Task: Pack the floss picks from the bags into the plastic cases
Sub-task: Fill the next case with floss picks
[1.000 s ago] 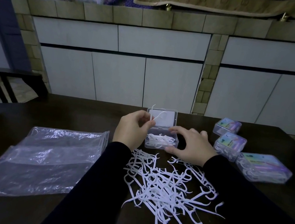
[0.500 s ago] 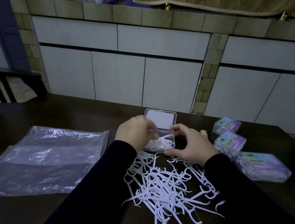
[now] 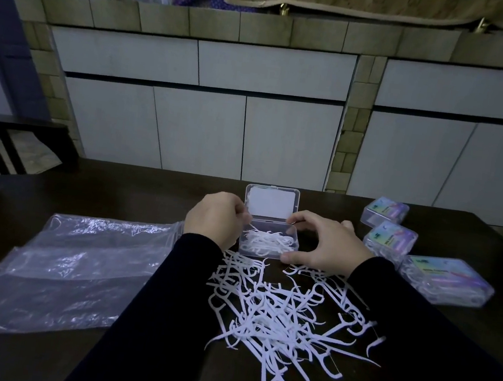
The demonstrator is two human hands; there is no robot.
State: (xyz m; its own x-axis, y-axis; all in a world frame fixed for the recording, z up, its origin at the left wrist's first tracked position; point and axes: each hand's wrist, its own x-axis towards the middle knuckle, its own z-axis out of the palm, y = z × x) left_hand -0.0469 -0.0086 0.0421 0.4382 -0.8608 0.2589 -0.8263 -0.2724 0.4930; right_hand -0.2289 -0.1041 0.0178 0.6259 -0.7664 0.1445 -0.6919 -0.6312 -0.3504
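While the right hand [image 3: 330, 246] is curved round the right end of the open plastic case [image 3: 267, 244], with its thumb laid along the near front corner and its forefinger hooked over the far rim, the left hand [image 3: 217, 217] is held against the case's left wall with its fingers curled inward. A thin white floss pick [image 3: 254, 229] is seen slanting from those curled fingers down into the case, though the fingertips themselves are hidden behind the knuckles, so the exact pinch cannot be made out. Inside the case a shallow tangle of packed picks [image 3: 264, 242] is visible through the clear walls, and the hinged lid [image 3: 271, 203] is stood upright behind it. Both forearms are covered by dark sleeves that are cut off by the lower edge of the view. Between the sleeves, on the dark table [image 3: 136, 196], a loose heap of floss picks [image 3: 279, 315] is spread, its left fringe hidden under the left sleeve. To the left a flattened clear plastic bag [image 3: 62, 269] is laid, partly covered by the same sleeve. To the right three closed cases [image 3: 391, 234] with coloured labels are lined up; their print is too small to be read. A dark chair [image 3: 14, 138] is cut off at the left edge.
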